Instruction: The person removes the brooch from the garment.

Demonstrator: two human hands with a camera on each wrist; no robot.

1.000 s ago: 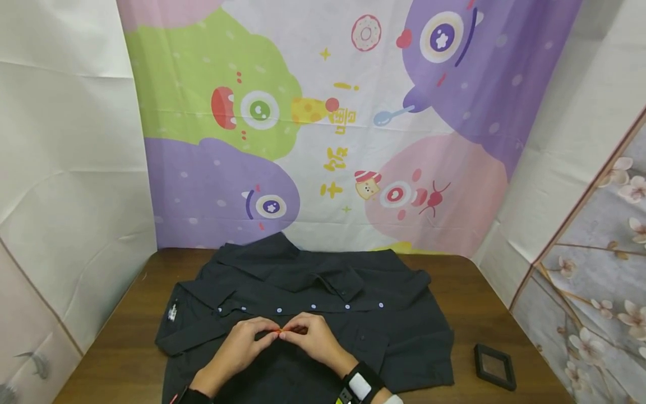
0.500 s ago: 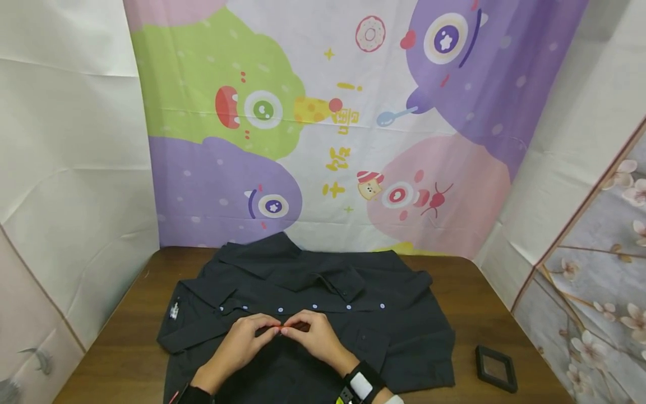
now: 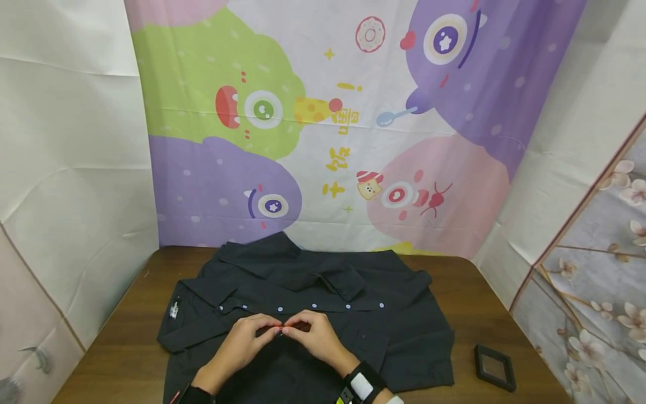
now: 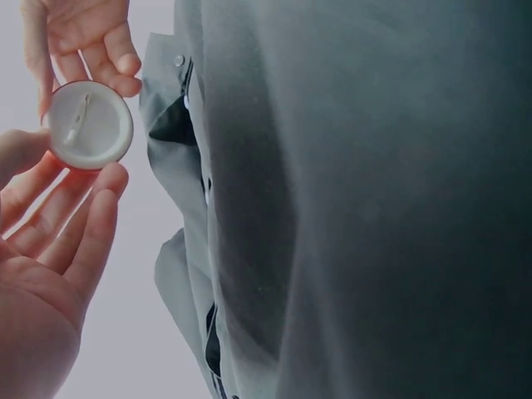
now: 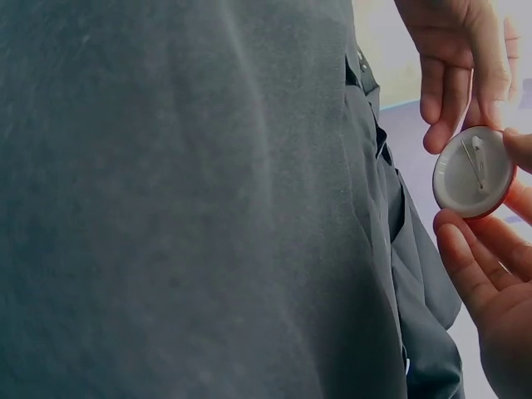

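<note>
Two hands meet over the shirt, and between their fingertips is one round badge (image 4: pixel 101 137). The left hand (image 3: pixel 241 343) pinches one side of its rim between thumb and finger, and the right hand (image 3: pixel 319 340) pinches the other. The wrist views show its pale back, with a red edge and one pin clasp (image 5: pixel 479 164), lying between the two thumbs.

Under the fingers spreads one dark shirt (image 3: pixel 416 339). Just beyond the fingertips, six pale buttons (image 3: pixel 280 309) show in a row across it. Right of the right fingers is one chest pocket (image 3: pixel 373 345). Well left of the left fingers, a single whitish patch (image 3: pixel 174 310) bears marks too small to read.

One square black frame (image 3: pixel 494 367) lies far to the right of the fingers, on the brown surface (image 3: pixel 471 306). Behind the right fingers, one black wristband (image 3: pixel 370 375) carries a white rectangle and a yellow-green piece; any lettering is unclear.

Far beyond the fingers hangs one printed cloth (image 3: pixel 313 224) with four one-eyed creatures: two purple, one green, one pink. Its yellow Chinese writing runs sideways: 干 and 饭 can be read, then a denser character that is hard to make out, and an exclamation mark.
</note>
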